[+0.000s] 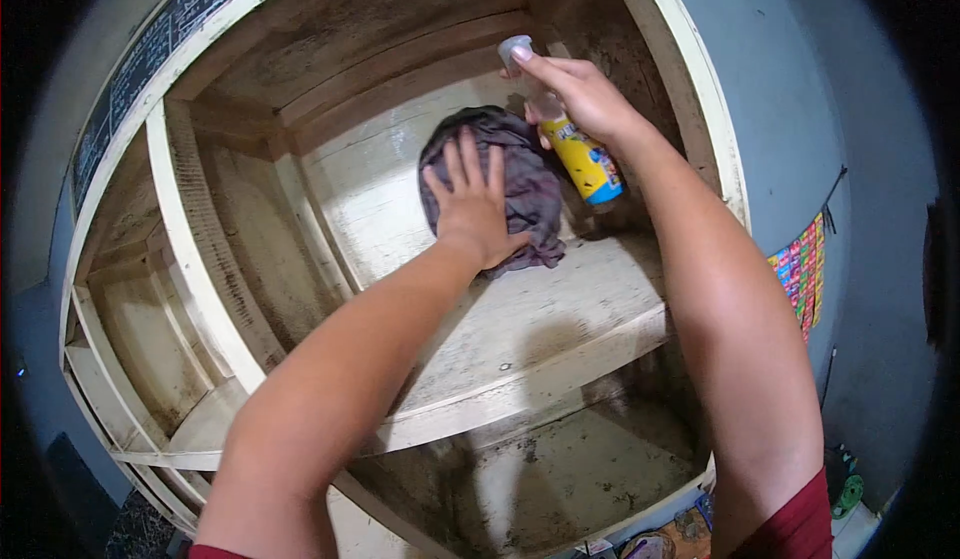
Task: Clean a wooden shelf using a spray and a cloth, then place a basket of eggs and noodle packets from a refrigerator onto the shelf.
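My left hand lies flat with spread fingers on a dark, crumpled cloth, pressing it against the pale back panel of a wooden shelf compartment. To its right, my right hand is wrapped around the neck of a spray bottle with a yellow and blue label. The thumb rests by the pale cap at its top, and the bottle is tilted. The bottle's base is beside the compartment's right wall. Wet-looking shine shows on the panel left of the cloth.
A cream-painted shelf board crosses below my hands, with a stained lower compartment under it. Smaller compartments stand at the left. Colourful sachet strips hang on the blue wall. A written chalkboard is at the upper left.
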`<move>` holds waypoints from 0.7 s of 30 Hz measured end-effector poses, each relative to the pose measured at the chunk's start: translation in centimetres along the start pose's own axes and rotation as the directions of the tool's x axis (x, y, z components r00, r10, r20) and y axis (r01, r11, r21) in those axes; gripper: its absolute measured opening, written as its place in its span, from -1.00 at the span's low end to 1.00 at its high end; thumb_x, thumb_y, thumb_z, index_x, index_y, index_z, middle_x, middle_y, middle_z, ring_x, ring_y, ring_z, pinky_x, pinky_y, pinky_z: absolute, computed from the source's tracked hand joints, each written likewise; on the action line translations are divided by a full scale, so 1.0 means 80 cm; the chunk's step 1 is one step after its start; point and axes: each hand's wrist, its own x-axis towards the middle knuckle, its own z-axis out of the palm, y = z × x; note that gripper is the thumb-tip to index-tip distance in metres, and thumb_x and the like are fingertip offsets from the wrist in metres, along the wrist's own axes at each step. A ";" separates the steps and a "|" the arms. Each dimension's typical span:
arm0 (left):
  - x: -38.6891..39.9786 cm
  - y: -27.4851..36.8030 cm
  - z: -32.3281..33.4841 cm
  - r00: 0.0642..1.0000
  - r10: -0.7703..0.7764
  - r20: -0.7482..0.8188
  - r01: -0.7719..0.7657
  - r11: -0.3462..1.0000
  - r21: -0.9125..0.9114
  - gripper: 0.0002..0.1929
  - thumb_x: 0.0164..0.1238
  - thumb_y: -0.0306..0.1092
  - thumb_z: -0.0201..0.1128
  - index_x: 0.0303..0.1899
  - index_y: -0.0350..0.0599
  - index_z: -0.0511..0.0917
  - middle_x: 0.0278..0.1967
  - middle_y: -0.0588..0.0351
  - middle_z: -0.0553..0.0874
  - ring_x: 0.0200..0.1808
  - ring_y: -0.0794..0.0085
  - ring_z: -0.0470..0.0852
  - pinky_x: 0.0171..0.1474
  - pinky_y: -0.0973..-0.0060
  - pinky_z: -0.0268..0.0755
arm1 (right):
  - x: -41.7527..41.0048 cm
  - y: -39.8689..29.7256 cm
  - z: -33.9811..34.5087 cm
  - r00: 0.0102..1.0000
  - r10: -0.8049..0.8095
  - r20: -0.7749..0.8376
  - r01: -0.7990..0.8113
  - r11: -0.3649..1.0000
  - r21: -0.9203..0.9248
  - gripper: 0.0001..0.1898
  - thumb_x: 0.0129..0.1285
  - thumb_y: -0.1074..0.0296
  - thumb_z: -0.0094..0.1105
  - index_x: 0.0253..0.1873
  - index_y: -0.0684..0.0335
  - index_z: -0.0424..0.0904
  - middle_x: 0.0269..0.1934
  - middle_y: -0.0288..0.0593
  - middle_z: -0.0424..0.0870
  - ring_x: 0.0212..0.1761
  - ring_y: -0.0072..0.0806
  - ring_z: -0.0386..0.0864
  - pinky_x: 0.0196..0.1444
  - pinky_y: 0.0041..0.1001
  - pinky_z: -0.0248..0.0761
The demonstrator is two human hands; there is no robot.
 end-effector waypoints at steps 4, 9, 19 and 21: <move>0.032 -0.056 -0.017 0.977 0.102 -0.189 -0.115 0.992 -0.056 0.07 0.17 0.14 0.38 0.58 -0.14 -0.04 0.58 -0.33 -0.08 0.59 -0.25 -0.06 0.51 -0.23 -0.07 | -0.012 -0.008 0.003 0.976 0.086 0.201 -0.088 0.996 0.002 -0.32 0.33 -0.36 0.17 0.05 0.28 0.68 -0.52 -0.15 0.58 -0.57 -0.46 0.58 -0.51 -0.40 0.48; 0.050 -0.105 -0.023 0.949 -0.047 -0.312 0.033 0.998 -0.048 -0.10 0.26 0.03 0.31 0.58 0.19 0.04 0.60 -0.20 -0.01 0.62 -0.12 -0.04 0.53 -0.26 -0.09 | -0.004 0.004 0.001 0.995 0.039 0.097 -0.024 0.989 -0.149 -0.30 0.32 -0.36 0.20 0.08 0.31 0.69 -0.44 -0.14 0.65 -0.44 -0.43 0.63 -0.38 -0.39 0.53; 0.006 -0.082 -0.044 0.986 0.108 0.123 -0.134 0.966 0.221 0.22 0.01 0.41 0.43 0.55 0.82 -0.36 0.60 -0.34 -0.26 0.61 -0.34 -0.24 0.45 -0.48 -0.18 | 0.002 0.017 0.002 0.987 0.019 0.159 0.041 0.930 -0.366 -0.35 0.38 -0.31 0.14 0.14 0.25 0.69 -0.48 -0.24 0.63 -0.41 -0.55 0.62 -0.27 -0.49 0.48; 0.003 -0.102 -0.072 0.948 -0.194 0.252 0.121 0.952 0.281 0.38 -0.15 0.47 0.49 0.53 0.76 -0.50 0.60 -0.35 -0.22 0.61 -0.30 -0.24 0.46 -0.49 -0.28 | 0.002 0.011 0.002 0.981 0.067 0.182 0.012 0.917 -0.399 -0.30 0.31 -0.38 0.17 0.12 0.23 0.71 -0.44 -0.20 0.66 -0.35 -0.50 0.64 -0.21 -0.45 0.49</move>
